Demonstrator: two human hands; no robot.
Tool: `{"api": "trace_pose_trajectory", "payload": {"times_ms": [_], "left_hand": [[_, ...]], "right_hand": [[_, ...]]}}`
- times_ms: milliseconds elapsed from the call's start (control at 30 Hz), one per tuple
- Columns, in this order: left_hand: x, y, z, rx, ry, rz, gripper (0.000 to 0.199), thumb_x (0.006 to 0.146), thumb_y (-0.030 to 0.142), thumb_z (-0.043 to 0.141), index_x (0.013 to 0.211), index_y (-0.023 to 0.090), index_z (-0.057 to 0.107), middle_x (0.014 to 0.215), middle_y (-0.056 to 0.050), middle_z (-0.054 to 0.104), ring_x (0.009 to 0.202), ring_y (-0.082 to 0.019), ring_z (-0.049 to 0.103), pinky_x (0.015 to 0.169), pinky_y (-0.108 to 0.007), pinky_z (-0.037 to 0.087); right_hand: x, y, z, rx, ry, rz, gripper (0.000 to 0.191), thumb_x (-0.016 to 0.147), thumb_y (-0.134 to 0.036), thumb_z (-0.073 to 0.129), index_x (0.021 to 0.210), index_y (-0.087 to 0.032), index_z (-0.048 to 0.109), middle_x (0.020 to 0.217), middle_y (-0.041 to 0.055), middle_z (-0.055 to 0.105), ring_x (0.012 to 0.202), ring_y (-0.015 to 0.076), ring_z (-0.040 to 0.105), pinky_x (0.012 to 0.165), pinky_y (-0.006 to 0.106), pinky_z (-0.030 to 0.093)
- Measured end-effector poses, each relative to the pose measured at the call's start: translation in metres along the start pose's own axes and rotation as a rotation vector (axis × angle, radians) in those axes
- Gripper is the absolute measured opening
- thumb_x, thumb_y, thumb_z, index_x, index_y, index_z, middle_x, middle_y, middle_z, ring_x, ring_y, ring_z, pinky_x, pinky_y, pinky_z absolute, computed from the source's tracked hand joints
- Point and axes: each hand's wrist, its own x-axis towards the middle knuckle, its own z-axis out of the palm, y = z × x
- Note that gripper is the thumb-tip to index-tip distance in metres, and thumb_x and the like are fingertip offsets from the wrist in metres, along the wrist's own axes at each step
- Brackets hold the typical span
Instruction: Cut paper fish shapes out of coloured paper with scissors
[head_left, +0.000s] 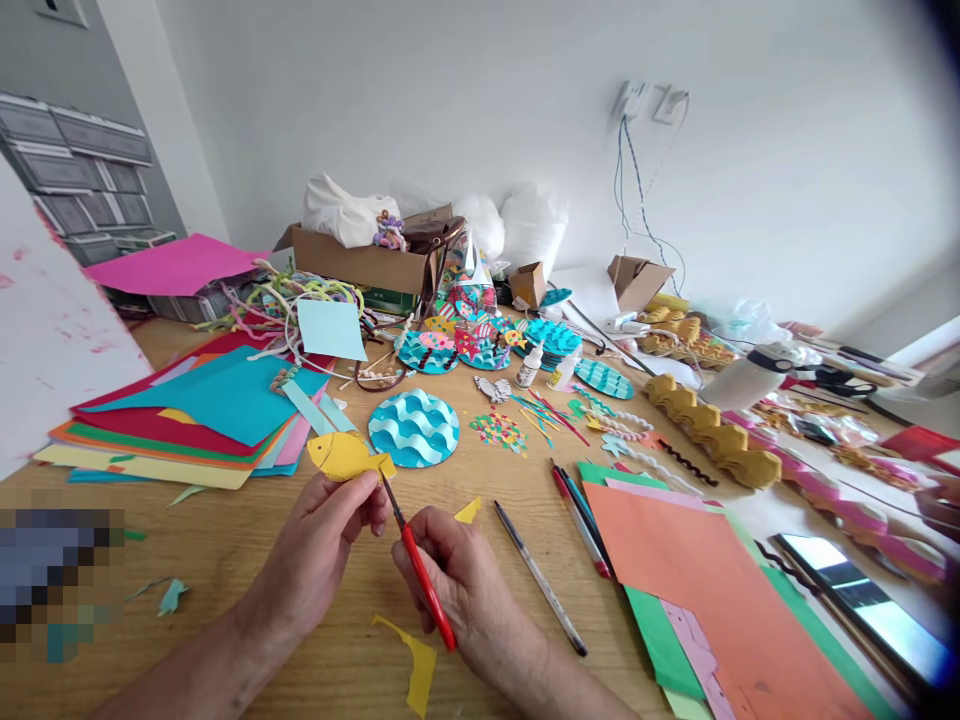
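Yellow paper fish [337, 455]: held above the wooden table [300, 660], near the front, its head toward the left and its tail end between the person's hands; an eye and curved lines are drawn on it.
Left hand [326, 535]: pinches the fish near the tail between thumb and fingers.
Right hand [461, 580]: closes around the red handles of a pair of scissors [427, 585], whose dark blades point up at the tail; whether the blades are parted is too fine to tell.
Yellow offcuts: one curved scrap [422, 675] lies below the hands, and a smaller piece [469, 511] sits just beyond the right hand.
Blue wavy disc [413, 428]: lies flat just beyond the fish, with a scatter of colored confetti [501, 432] to its right.
Glue bottles: two small white ones [529, 366] [562, 372] stand behind the confetti.
Pen [540, 578]: rests on the wood to the right of the right hand, near an orange sheet [712, 575] layered over green paper [652, 640].
Phone [862, 595]: lies at far right, its screen reflecting light.
Colored paper stack [202, 395]: spreads across the table's left side.
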Motion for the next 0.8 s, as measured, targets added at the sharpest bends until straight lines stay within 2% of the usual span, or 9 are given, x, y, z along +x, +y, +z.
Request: {"api": "trace_pose_trajectory", "payload": {"times_ms": [200,467,633,800], "left_hand": [[0.0013,0.0033,0.0013,0.056,0.015,0.044,0.022,0.062,0.036,0.074,0.053,0.020,0.064,0.052,0.002,0.061,0.053,-0.013,0.051,0.051,-0.023,0.044],[0.0013,0.0017,-0.0004,0.079,0.002,0.052,0.020,0.064,0.034,0.072,0.051,0.020,0.065,0.053,0.001,0.060,0.053,-0.013,0.052,0.050,-0.024,0.044],[0.0018,0.0017,-0.0012,0.074,-0.008,0.047,0.020,0.066,0.033,0.070,0.052,0.020,0.065,0.053,0.002,0.061,0.054,-0.013,0.052,0.052,-0.023,0.045],[0.0017,0.0043,0.0018,0.039,0.016,0.020,0.018,0.061,0.032,0.073,0.051,0.020,0.064,0.052,0.001,0.061,0.052,-0.013,0.052,0.050,-0.023,0.045]], "right_hand": [[-0.0003,-0.0012,-0.0013,-0.017,-0.014,0.009,0.043,0.080,-0.058,0.052,0.063,-0.021,0.041,0.050,-0.0060,0.037,0.046,0.0083,0.032,0.042,0.020,0.024],[-0.0006,-0.0018,-0.0024,-0.013,-0.026,-0.001,0.036,0.082,-0.049,0.051,0.064,-0.021,0.041,0.051,-0.0058,0.038,0.046,0.0086,0.034,0.044,0.021,0.025],[-0.0010,-0.0019,-0.0028,-0.018,-0.029,-0.005,0.039,0.083,-0.054,0.050,0.064,-0.021,0.041,0.052,-0.0056,0.038,0.047,0.0086,0.033,0.044,0.021,0.024],[-0.0001,-0.0006,-0.0027,-0.017,-0.026,-0.008,0.045,0.081,-0.061,0.050,0.063,-0.021,0.041,0.051,-0.0056,0.038,0.047,0.0085,0.032,0.044,0.021,0.024]]}}
